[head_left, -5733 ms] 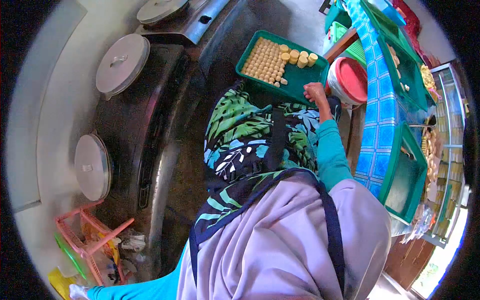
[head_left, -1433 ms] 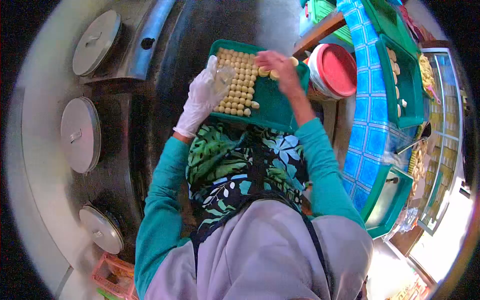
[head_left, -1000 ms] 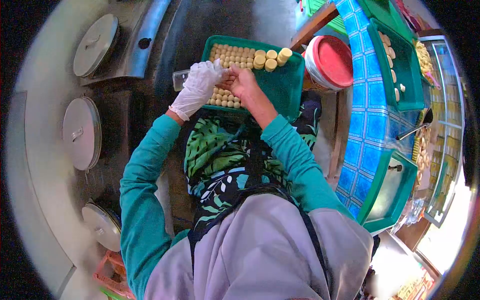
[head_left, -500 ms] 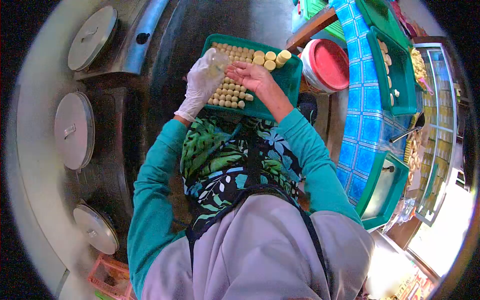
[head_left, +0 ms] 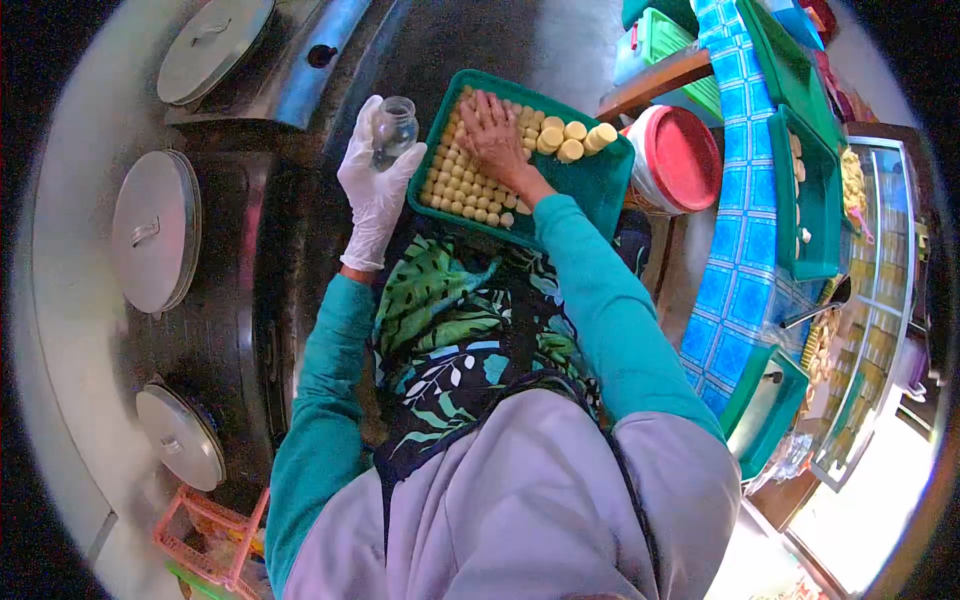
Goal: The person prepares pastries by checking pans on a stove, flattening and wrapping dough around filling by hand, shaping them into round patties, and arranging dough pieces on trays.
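My left hand (head_left: 370, 195), in a thin white glove, is closed around a small clear glass jar (head_left: 396, 132) whose mouth faces up, just left of the tray. What the jar holds, if anything, I cannot make out. Bare and palm down, my right hand (head_left: 495, 148) lies with fingers stretched over rows of small pale dough balls (head_left: 462, 188), touching some of them. The balls fill the left part of a green tray (head_left: 598, 205). Thicker pale yellow round pieces (head_left: 572, 148), some of them stacked, stand to the right of my right hand.
On the left are big round metal lids (head_left: 155, 230) and a pink basket (head_left: 210, 530). To the right, a white bucket with a red lid (head_left: 682, 158) stands beside a table with a blue checked cloth (head_left: 735, 290), which bears another green tray (head_left: 815, 235) and a metal-bottomed green tray (head_left: 765, 410).
My left hand has moved left, off the tray, with the jar. My right hand has turned from palm up to palm down and come down onto the dough balls.
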Action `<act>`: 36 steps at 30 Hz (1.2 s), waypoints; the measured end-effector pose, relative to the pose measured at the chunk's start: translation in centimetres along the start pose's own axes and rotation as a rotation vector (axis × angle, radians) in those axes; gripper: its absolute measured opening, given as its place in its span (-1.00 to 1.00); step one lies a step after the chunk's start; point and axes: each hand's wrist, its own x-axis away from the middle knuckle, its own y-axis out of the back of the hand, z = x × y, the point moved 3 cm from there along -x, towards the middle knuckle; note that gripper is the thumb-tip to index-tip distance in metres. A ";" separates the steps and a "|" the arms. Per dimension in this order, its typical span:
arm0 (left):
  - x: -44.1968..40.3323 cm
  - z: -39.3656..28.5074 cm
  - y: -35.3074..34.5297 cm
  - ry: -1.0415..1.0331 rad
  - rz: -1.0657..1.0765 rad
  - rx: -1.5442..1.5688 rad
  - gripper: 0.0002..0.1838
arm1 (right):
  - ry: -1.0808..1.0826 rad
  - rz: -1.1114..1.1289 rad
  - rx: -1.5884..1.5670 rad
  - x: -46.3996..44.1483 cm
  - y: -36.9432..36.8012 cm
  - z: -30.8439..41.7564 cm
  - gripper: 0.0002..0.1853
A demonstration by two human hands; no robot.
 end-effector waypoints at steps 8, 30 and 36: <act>1.1 0.2 -1.0 0.095 -0.016 0.058 -0.21 | -0.173 0.140 -0.118 5.4 4.2 1.0 -0.32; 1.2 0.0 -1.2 0.110 -0.007 0.153 -0.23 | 0.312 0.264 -0.070 5.3 2.1 6.2 -0.30; 1.6 -0.8 -1.9 0.082 0.001 0.151 -0.22 | 0.383 0.506 -0.553 7.4 6.2 5.5 -0.42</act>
